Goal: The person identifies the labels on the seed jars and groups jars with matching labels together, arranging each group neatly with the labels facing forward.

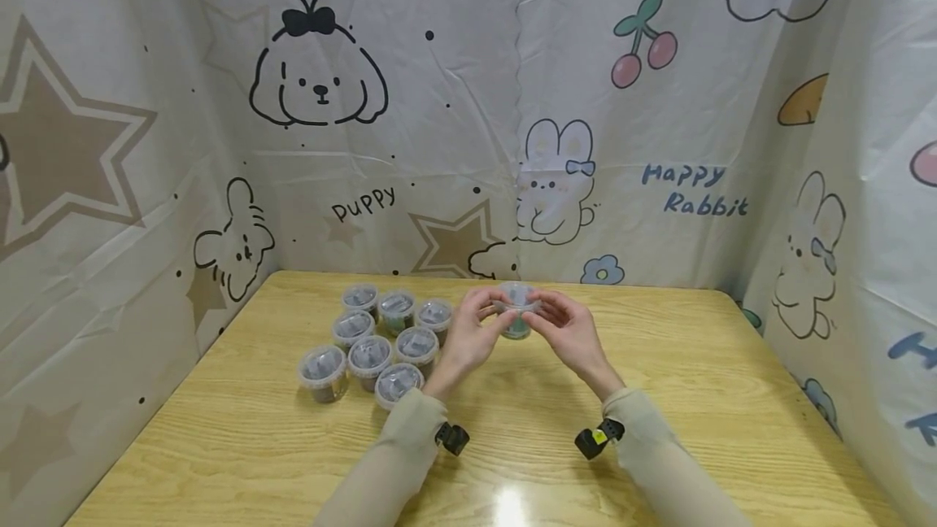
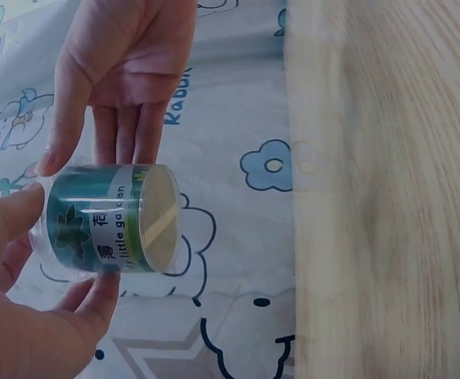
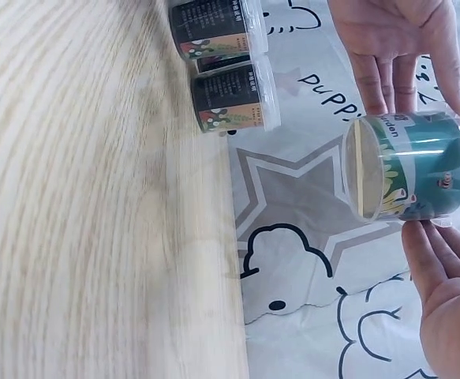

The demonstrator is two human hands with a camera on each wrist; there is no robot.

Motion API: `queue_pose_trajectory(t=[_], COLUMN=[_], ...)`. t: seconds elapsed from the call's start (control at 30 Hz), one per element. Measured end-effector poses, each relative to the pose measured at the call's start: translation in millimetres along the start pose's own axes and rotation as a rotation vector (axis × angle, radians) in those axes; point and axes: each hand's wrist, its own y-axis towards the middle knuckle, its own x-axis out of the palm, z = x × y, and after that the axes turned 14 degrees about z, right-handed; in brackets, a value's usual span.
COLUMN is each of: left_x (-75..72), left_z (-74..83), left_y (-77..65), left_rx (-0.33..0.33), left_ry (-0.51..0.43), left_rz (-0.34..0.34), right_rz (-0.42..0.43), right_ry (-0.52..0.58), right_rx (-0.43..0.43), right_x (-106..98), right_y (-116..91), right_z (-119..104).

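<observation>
Between both hands is a small clear plastic cup (image 1: 516, 328) with a see-through lid. In the left wrist view the cup (image 2: 95, 221) shows a green label with a leaf picture and "little garden" printed on it. My left hand (image 1: 472, 330) grips it from the left with thumb and fingers near the lid. From the other side my right hand (image 1: 569, 333) grips it the same way, thumbs facing the wearer. A pale stick-like strip shows at the bottom of the cup (image 3: 411, 167) in the right wrist view.
Several similar lidded cups (image 1: 369, 354) stand grouped on the left of the wooden table (image 1: 659, 364), close to the left forearm. Two of them (image 3: 233, 99) show dark labels in the right wrist view. A printed cloth (image 1: 454, 104) hangs behind and at both sides.
</observation>
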Motion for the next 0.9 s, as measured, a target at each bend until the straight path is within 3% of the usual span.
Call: queue_pose_trajectory(t=[0.23,0.47,0.6,0.9], left_x=[-4.1,-5.5,-3.0,11.1], left_z=[1.1,-2.7,-1.0,-9.1], left_y=[2.1,5.9,6.6,8.2], left_rx=[-0.069,-0.110,-0.116,-0.087], left_ry=[-0.046,-0.026,-0.006,0.012], left_rz=[-0.113,-0.207,-0.192,-0.071], right_rz=[-0.003,-0.050,-0.052,-0.033], right_ry=[0.000,0.023,0.001,-0.103], right_rx=[-0.009,0.018,0.040,0.073], right_x=[-9,-14,-14,-13], right_y=[3,4,5,-1], right_z=[0,5,7,-29])
